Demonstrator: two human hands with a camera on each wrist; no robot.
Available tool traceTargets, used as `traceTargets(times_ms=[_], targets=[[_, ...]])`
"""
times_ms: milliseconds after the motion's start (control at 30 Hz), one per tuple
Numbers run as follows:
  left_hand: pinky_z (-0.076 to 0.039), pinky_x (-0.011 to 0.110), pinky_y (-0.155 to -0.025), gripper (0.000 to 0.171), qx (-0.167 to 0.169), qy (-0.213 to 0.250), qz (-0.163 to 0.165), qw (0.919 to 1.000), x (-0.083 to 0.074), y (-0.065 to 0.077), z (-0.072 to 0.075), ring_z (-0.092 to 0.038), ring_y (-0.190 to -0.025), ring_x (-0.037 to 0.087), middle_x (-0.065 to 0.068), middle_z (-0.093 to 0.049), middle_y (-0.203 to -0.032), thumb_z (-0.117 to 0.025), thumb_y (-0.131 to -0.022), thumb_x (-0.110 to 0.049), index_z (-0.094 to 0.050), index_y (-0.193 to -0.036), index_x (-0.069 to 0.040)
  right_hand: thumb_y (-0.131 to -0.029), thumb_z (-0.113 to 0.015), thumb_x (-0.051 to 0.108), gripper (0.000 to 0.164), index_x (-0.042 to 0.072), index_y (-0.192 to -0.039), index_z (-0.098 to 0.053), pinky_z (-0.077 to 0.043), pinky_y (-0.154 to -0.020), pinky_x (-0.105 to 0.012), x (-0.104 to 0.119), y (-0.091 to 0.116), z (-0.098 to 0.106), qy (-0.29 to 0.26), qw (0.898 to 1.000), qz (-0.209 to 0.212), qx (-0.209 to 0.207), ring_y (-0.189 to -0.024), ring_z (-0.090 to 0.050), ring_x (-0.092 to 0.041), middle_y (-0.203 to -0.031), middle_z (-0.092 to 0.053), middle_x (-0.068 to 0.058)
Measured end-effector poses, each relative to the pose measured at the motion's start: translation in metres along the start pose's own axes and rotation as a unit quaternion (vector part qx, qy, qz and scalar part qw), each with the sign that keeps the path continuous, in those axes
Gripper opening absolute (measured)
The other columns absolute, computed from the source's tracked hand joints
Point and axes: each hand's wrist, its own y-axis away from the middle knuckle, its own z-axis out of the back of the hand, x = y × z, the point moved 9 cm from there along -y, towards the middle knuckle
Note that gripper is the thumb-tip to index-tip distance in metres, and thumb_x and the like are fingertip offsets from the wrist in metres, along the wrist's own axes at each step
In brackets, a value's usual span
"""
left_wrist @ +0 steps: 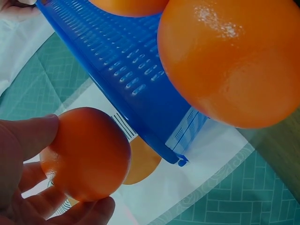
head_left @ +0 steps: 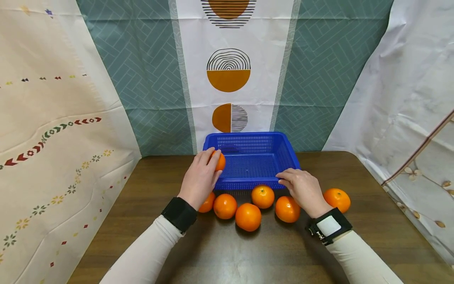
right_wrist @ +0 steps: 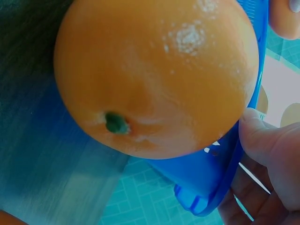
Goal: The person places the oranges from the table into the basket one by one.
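My left hand point(head_left: 200, 177) grips an orange point(head_left: 220, 161) above the left front of a blue plastic basket point(head_left: 248, 184). In the left wrist view, thumb and fingers wrap around that orange point(left_wrist: 89, 154), which is beside the basket's rim. My right hand point(head_left: 305, 189) pinches the basket's front rim near its right corner. The right wrist view has the thumb on one side of the rim point(right_wrist: 257, 89) and the fingers on the other. A large orange point(right_wrist: 154, 79) hides part of the basket there.
Several oranges lie on the brown wooden table point(head_left: 227, 256) before the basket, among them a front orange point(head_left: 248, 217) and another orange point(head_left: 287, 209) below my right hand. One more orange point(head_left: 337, 200) sits to the right of that wrist. A patterned cloth point(head_left: 228, 71) hangs behind.
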Motion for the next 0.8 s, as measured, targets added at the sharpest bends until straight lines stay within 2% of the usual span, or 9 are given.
traceTargets(times_ms=[800], targets=[[-0.049, 0.051, -0.118, 0.063, 0.049, -0.016, 0.009, 0.9986, 0.010, -0.025, -0.027, -0.056, -0.142, 0.043, 0.024, -0.055, -0.158, -0.082, -0.103, -0.023, -0.057, -0.158, -0.004, -0.097, -0.085, 0.010, 0.019, 0.007, -0.116, -0.083, -0.064, -0.089, -0.057, -0.001, 0.000, 0.000, -0.002, 1.000, -0.005, 0.000, -0.101, -0.078, -0.035, -0.110, -0.081, -0.009]])
